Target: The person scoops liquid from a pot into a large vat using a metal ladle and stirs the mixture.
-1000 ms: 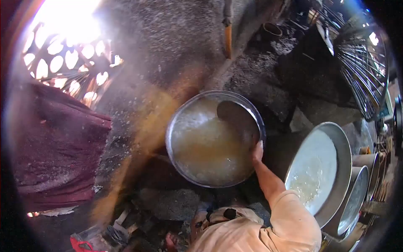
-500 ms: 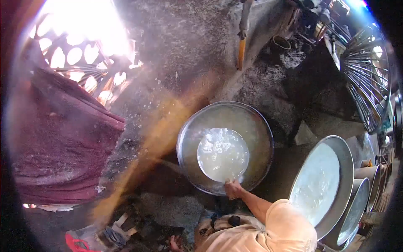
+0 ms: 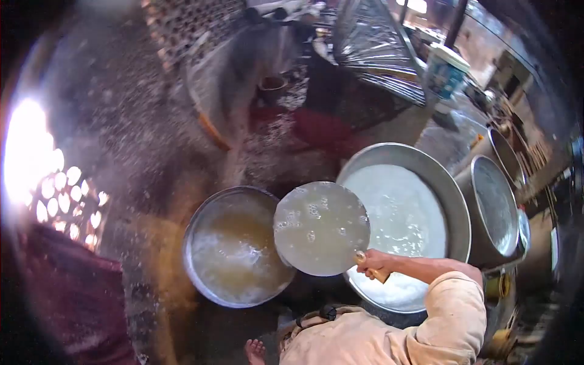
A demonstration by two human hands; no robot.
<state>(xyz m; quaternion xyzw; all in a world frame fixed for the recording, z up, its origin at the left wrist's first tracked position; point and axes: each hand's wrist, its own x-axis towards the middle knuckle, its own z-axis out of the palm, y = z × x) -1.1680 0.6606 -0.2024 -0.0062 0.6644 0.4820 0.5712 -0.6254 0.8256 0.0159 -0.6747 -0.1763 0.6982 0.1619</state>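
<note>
I see the right hand [image 3: 378,264] gripping a full ladle [image 3: 319,231] by its handle [image 3: 361,258] — likely heavy, spill-prone, best held there — left hand unseen.

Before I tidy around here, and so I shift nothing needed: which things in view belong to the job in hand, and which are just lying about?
Job in hand, it seems:
round scoop, held in the right hand
basin to the scoop's left
large pot to its right

Likely just lying about:
maroon cloth
white bucket
</note>
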